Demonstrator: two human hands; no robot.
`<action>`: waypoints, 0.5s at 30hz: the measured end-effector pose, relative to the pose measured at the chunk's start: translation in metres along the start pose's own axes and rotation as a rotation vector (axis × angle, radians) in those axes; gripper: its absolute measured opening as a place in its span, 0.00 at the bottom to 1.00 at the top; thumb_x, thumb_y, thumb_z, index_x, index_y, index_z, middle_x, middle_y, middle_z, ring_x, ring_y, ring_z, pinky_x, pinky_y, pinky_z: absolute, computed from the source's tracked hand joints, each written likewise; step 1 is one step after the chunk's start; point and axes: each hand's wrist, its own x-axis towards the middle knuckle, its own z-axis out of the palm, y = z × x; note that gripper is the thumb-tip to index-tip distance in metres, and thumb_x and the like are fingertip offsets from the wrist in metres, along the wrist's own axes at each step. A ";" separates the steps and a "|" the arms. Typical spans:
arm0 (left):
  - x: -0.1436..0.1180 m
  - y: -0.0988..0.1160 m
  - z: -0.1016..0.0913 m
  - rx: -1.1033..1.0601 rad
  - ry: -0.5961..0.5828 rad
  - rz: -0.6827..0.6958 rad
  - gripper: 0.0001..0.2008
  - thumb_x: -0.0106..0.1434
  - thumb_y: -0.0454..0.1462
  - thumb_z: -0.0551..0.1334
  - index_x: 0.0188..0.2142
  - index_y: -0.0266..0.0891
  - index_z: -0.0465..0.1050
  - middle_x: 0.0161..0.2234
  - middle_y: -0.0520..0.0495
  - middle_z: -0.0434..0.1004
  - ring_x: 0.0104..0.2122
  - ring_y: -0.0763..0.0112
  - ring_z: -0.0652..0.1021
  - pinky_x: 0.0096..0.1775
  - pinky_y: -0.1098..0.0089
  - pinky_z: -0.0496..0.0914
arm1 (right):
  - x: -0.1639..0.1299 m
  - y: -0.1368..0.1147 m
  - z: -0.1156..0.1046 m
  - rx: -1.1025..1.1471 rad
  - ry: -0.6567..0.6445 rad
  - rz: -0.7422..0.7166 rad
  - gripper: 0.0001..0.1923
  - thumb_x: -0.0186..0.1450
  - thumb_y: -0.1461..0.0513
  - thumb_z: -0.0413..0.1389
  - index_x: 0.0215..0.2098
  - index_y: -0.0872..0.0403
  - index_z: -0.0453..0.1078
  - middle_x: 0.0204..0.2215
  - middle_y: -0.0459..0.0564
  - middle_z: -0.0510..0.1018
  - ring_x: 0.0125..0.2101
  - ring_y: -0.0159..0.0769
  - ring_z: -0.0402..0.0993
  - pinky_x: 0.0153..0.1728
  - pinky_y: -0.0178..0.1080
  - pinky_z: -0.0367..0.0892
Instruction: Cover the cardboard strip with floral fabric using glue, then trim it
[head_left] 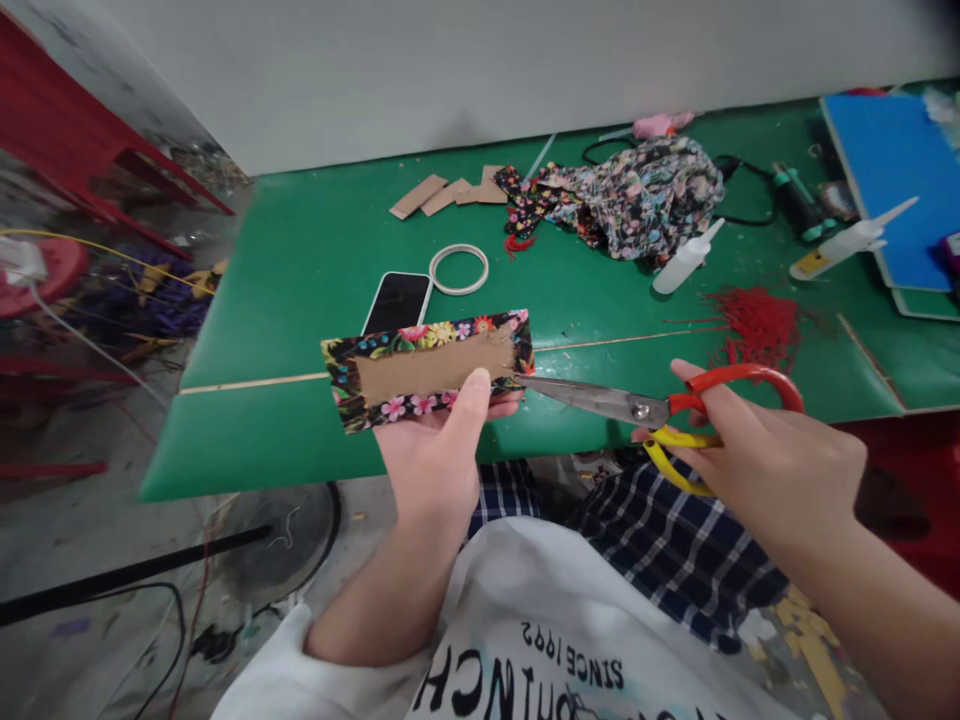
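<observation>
My left hand point(439, 450) grips a cardboard rectangle point(420, 368) from below, thumb on its bare brown middle. Black floral fabric is folded over the edges of the card. In my right hand point(772, 460) is a pair of scissors point(600, 398) with one red and one yellow handle. The blades look closed or nearly so, and their tip meets the right end of the fabric-edged card. A white-framed phone point(399, 303) lies just behind the card, beside a roll of tape point(459, 270).
Brown cardboard strips point(450, 193) and crumpled floral fabric point(637, 195) lie at the back of the green table point(285, 290). Two white squeeze bottles point(684, 262), red threads point(757, 325) and a blue board point(892, 170) are on the right. A red chair point(82, 120) stands left.
</observation>
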 end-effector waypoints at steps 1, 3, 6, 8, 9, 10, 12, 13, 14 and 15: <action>0.000 -0.001 0.000 0.002 -0.001 -0.004 0.10 0.53 0.33 0.67 0.35 0.37 0.69 0.27 0.53 0.78 0.21 0.74 0.78 0.23 0.75 0.76 | 0.001 0.000 0.000 -0.006 0.005 0.008 0.27 0.62 0.52 0.53 0.55 0.55 0.66 0.19 0.49 0.75 0.17 0.35 0.63 0.20 0.37 0.45; 0.001 -0.003 0.000 -0.001 0.002 -0.006 0.12 0.53 0.34 0.67 0.37 0.37 0.69 0.28 0.53 0.78 0.21 0.74 0.78 0.23 0.76 0.76 | 0.001 0.000 0.000 -0.016 0.030 0.034 0.24 0.62 0.54 0.52 0.54 0.55 0.67 0.18 0.48 0.74 0.17 0.35 0.63 0.20 0.37 0.45; 0.002 -0.005 -0.001 0.010 0.014 -0.011 0.15 0.52 0.35 0.67 0.38 0.39 0.68 0.30 0.52 0.79 0.24 0.73 0.79 0.24 0.76 0.76 | 0.000 0.001 0.004 0.054 0.046 0.084 0.19 0.62 0.56 0.52 0.49 0.54 0.70 0.17 0.47 0.74 0.17 0.35 0.66 0.19 0.37 0.48; 0.004 -0.005 -0.001 0.009 0.013 -0.025 0.16 0.51 0.35 0.68 0.39 0.39 0.68 0.31 0.52 0.79 0.24 0.72 0.79 0.24 0.76 0.76 | 0.000 0.002 0.007 0.223 -0.022 0.162 0.17 0.60 0.56 0.55 0.46 0.53 0.72 0.19 0.46 0.76 0.18 0.34 0.69 0.19 0.36 0.54; 0.004 -0.005 -0.001 0.003 0.001 -0.038 0.15 0.51 0.35 0.68 0.39 0.39 0.68 0.30 0.51 0.79 0.24 0.72 0.79 0.24 0.75 0.76 | 0.001 0.002 0.009 0.339 -0.084 0.225 0.17 0.58 0.55 0.57 0.44 0.52 0.72 0.21 0.46 0.77 0.19 0.34 0.70 0.19 0.35 0.57; 0.005 -0.006 -0.001 -0.004 -0.016 -0.052 0.14 0.52 0.35 0.68 0.38 0.38 0.69 0.30 0.51 0.79 0.23 0.72 0.79 0.24 0.75 0.76 | 0.003 0.001 0.010 0.471 -0.153 0.307 0.17 0.57 0.54 0.58 0.42 0.51 0.72 0.22 0.45 0.77 0.19 0.33 0.71 0.19 0.35 0.60; 0.006 -0.007 0.000 -0.012 -0.068 -0.093 0.12 0.52 0.36 0.67 0.35 0.36 0.70 0.29 0.50 0.79 0.22 0.72 0.78 0.23 0.74 0.75 | 0.010 -0.004 0.011 0.774 -0.274 0.486 0.18 0.54 0.51 0.60 0.39 0.52 0.72 0.25 0.47 0.78 0.20 0.33 0.71 0.19 0.35 0.64; 0.006 -0.009 0.001 -0.011 -0.103 -0.127 0.11 0.52 0.37 0.67 0.34 0.36 0.70 0.28 0.49 0.79 0.22 0.71 0.78 0.22 0.74 0.75 | 0.015 -0.008 0.011 0.933 -0.296 0.577 0.19 0.54 0.50 0.60 0.38 0.53 0.71 0.26 0.48 0.79 0.19 0.33 0.71 0.19 0.36 0.66; 0.007 -0.011 0.001 -0.011 -0.140 -0.167 0.11 0.51 0.37 0.68 0.33 0.35 0.70 0.28 0.48 0.79 0.22 0.70 0.79 0.21 0.74 0.74 | 0.022 -0.013 0.010 1.101 -0.304 0.646 0.20 0.53 0.50 0.60 0.38 0.53 0.71 0.30 0.50 0.79 0.18 0.32 0.70 0.18 0.36 0.66; 0.007 -0.013 0.002 -0.013 -0.180 -0.207 0.12 0.51 0.37 0.68 0.33 0.35 0.70 0.28 0.48 0.79 0.22 0.70 0.79 0.21 0.74 0.74 | 0.028 -0.019 0.010 1.241 -0.304 0.693 0.21 0.53 0.50 0.61 0.39 0.53 0.70 0.33 0.51 0.79 0.17 0.30 0.69 0.16 0.36 0.66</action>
